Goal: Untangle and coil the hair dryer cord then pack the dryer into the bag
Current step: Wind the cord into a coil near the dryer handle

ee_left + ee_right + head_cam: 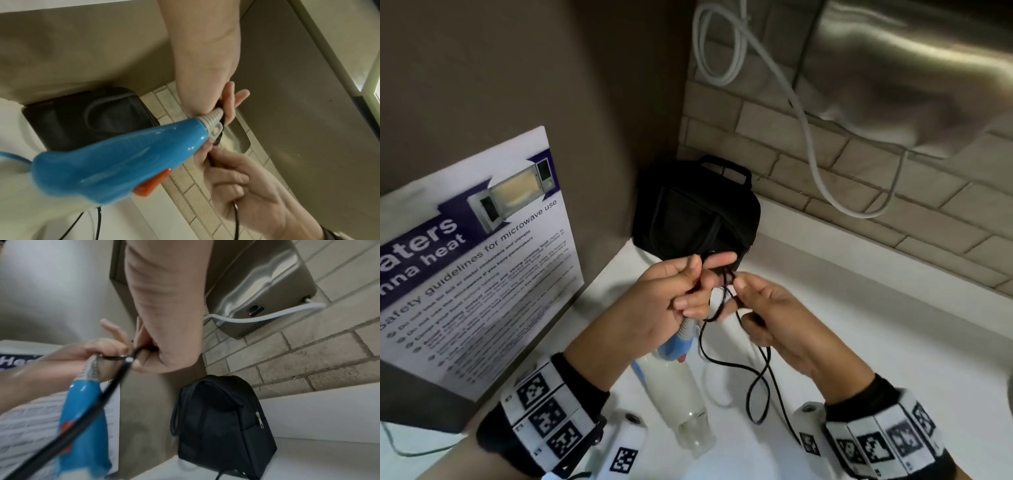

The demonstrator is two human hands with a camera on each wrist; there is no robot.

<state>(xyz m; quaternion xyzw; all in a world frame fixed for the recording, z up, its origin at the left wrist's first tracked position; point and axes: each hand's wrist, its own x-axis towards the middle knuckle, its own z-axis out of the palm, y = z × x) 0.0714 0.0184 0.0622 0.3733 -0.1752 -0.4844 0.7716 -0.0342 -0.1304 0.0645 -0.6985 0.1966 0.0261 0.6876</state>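
Seen from above the head, both hands work close together over a white counter (pixel 859 308). The left wrist camera looks up along the left hand (pixel 205 65) from close below; the right wrist camera does likewise beside the right hand (pixel 164 313). All three views share the black bag (pixel 695 209) beyond the fingers.

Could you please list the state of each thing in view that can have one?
Black hair dryer cord: tangled, uncoiled, loops hanging.
Blue and white hair dryer: out of the bag.
Black fabric bag: upright in the corner.
Left hand: pinching the cord.
Right hand: pinching the cord.
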